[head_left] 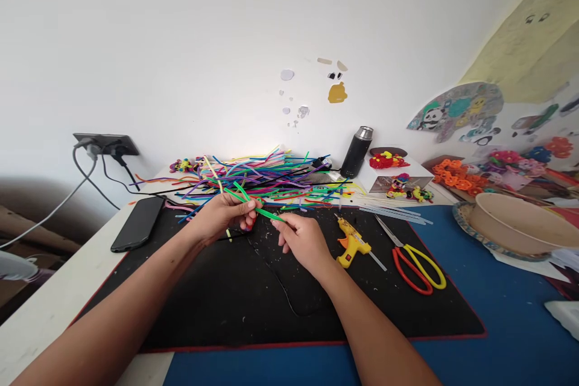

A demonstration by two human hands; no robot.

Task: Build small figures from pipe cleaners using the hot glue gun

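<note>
Above the middle of the black mat, both hands pinch green pipe cleaners [268,214]. My left hand [224,214] is closed on them near their upper end, where they fork into two tips. Thumb and fingers of my right hand [304,240] grip the lower right end. A small red and purple piece [249,222] shows beneath my left fingers, partly hidden. Behind the hands lies a heap of coloured pipe cleaners [266,172]. To the right of my right hand rests a yellow glue gun [350,244], with scissors [407,256] with red and yellow handles beyond it.
A phone [138,223] lies at the mat's left edge. Clear glue sticks [402,215] lie behind the scissors. A black flask [357,152] stands by a white box [393,180] bearing small figures. At right is a beige bowl [520,223]. A thin black cable [283,286] crosses the mat [217,313].
</note>
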